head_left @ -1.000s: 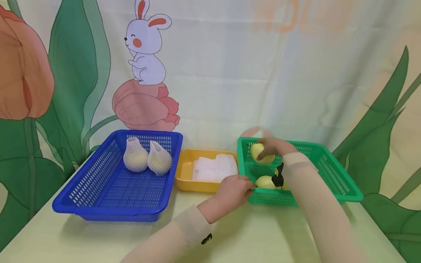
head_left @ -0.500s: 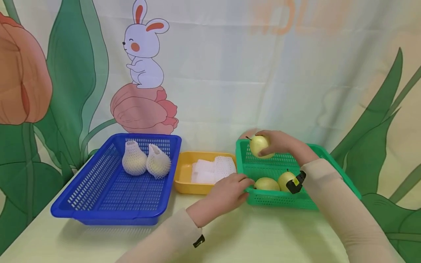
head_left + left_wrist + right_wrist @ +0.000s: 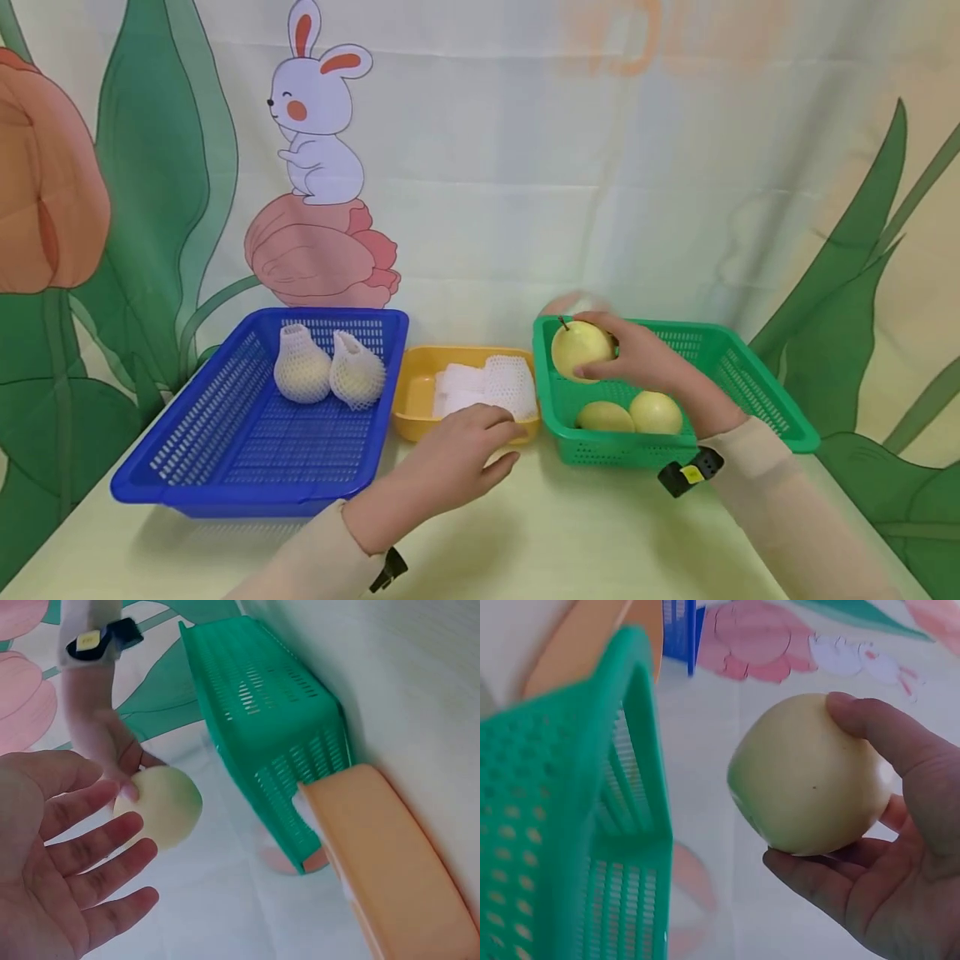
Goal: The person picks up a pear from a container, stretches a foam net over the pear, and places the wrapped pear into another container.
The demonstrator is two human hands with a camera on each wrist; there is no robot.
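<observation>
Clearly the cloth is the biggest thing before me, hanging along the tabletop's back edge. The blue basket sits towards the tabletop's left edge, the green basket towards its right, and the tray between them, probably so that its white nets lie within easy reach from either side.

The left hand hangs before the tray's front edge, fingers loosely spread and holding nothing. The right hand pinches a pear between thumb and fingertips, above the green basket's back-left corner, stem up; that light hold seems meant to spare the skin and leave one side free. Two loose pears lie by that basket's front wall. Two netted pears stand at the blue basket's back, perhaps grouped to save room.

Orange lettering tops the cloth, too faint to read; the right wrist strap's yellow label is too small. I see no brand.
</observation>
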